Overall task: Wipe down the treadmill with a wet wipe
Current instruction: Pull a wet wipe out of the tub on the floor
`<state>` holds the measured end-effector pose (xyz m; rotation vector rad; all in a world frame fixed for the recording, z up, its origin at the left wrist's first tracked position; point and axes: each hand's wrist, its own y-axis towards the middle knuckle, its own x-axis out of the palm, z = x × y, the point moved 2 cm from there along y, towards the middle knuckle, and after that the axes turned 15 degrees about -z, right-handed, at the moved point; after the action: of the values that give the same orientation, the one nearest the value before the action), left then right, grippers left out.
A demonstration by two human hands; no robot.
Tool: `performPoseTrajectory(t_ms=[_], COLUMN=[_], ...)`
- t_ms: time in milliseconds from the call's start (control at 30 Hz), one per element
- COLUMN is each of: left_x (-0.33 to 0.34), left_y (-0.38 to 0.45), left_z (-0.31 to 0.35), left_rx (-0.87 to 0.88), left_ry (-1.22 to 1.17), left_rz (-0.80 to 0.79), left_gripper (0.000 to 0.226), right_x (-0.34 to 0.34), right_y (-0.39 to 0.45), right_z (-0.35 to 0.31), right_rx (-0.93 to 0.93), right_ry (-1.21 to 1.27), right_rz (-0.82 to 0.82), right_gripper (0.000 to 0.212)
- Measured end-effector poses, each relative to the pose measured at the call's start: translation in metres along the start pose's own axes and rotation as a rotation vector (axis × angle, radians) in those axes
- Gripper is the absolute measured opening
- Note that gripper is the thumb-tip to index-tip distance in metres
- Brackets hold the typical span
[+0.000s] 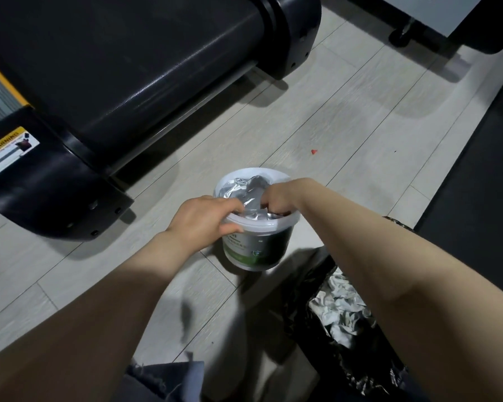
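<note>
Tub (256, 248) upright, mouth up; both hands (204, 219) (282, 198) grip its foil liner (244, 190).

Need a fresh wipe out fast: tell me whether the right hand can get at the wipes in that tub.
Probably yes: the tub has no lid on, and the right hand already has its fingers down in the opened foil liner. No wipe is visible.

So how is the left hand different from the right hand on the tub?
The left hand grips the tub's rim from outside, thumb along the wall. The right hand reaches inside, fingers curled into the silver foil bag. The left hand's back shows fully; the right hand's fingertips are hidden. Both are bare and touch the same tub.
</note>
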<state>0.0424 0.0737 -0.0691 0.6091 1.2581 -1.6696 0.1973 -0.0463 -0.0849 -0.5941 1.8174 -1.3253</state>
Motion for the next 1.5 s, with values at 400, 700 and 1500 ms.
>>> performPoseTrajectory(t_ms=[400, 700, 1500], left_x=[0.012, 0.013, 0.018], left_y=[-0.005, -0.009, -0.014], left_z=[-0.003, 0.001, -0.003], left_rx=[0.007, 0.005, 0.075], left_ry=[0.009, 0.022, 0.073], left_rz=[0.016, 0.004, 0.026], left_gripper=[0.033, 0.034, 0.029], right_x=[0.025, 0.027, 0.030], right_y=[0.038, 0.022, -0.040], right_z=[-0.013, -0.009, 0.024], right_rx=[0.090, 0.016, -0.106], right_ry=[0.088, 0.188, 0.674], right_rz=[0.105, 0.202, 0.526], right_gripper=[0.042, 0.029, 0.038])
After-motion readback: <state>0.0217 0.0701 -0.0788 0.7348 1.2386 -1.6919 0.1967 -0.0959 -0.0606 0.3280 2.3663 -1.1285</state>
